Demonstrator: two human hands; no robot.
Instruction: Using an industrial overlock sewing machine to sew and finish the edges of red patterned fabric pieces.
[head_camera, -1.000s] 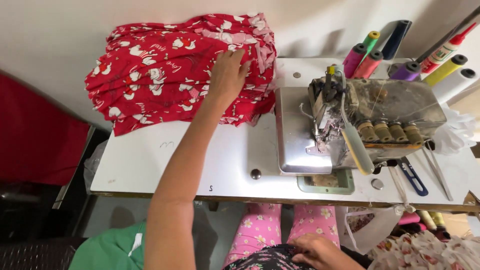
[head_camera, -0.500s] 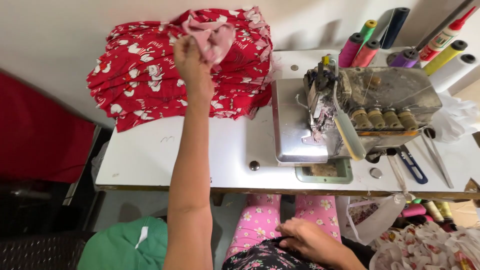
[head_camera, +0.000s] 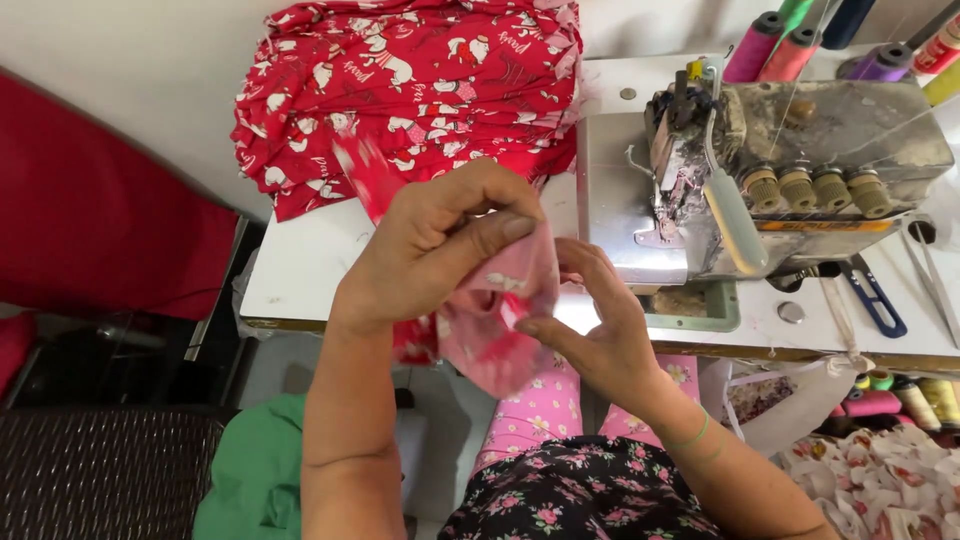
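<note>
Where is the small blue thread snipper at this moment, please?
In the head view, the blue thread snipper lies on the white table at the right side, just below the overlock sewing machine and left of the metal tweezers.

Soft matt cloth, pink with red print, in the fabric piece (head_camera: 495, 320). Same matt woven look on the red printed pile (head_camera: 410, 90). Dull, grimy grey metal on the sewing machine (head_camera: 800, 170). Smooth, slightly glossy white laminate across the counter (head_camera: 300, 270). Sheeny thread on the spools (head_camera: 770, 45).

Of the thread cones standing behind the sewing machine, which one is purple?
The purple cone at the far right behind the machine, with a dark cap. The two left of it, magenta and salmon pink, stand side by side.
</note>
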